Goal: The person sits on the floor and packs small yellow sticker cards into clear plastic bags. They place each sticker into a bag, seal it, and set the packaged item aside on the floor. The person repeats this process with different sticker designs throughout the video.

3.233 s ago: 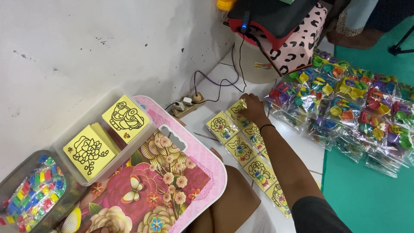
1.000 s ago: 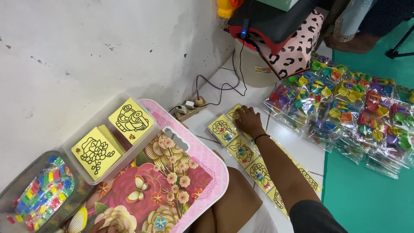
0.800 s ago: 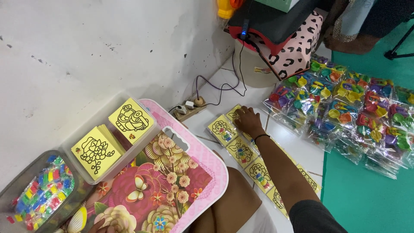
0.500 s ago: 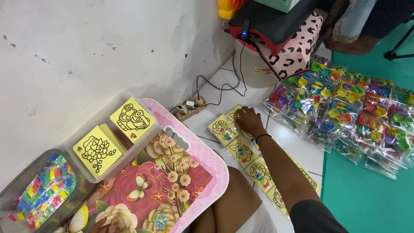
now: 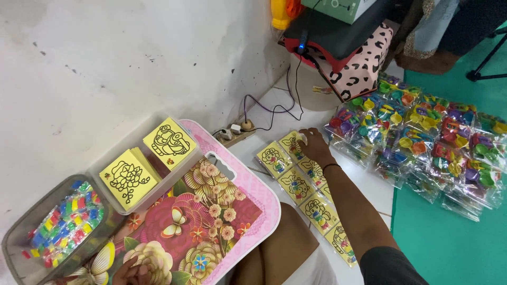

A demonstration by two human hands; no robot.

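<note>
The right hand [image 5: 315, 149] lies flat on the far end of a row of yellow picture packets [image 5: 306, 187], w/ the fingers spread and pressing down on the top packet [image 5: 292, 142]; it does not pinch anything. The packets lie on the white floor, overlapping each other like roof tiles, between the pink floral tray [image 5: 211, 221] and the heap of colourful toy bags [image 5: 433, 142].

The left hand [image 5: 131, 272] shows only as fingertips at the bottom edge, touching the tray; I cannot tell if it grips or only rests.

Risks, as I judge them: the packets are in smooth plastic, so a push from the palm can make the row slide & fan out of order. The hand is also near the power strip [image 5: 235, 133] and its cables [image 5: 274, 105], so a wide move may catch a wire. The tray rests on the lap and seems a bit tilted; the clear box of yellow cards [image 5: 145, 163] and the box of coloured pieces [image 5: 60, 224] on it may slip if the knee moves.
</note>
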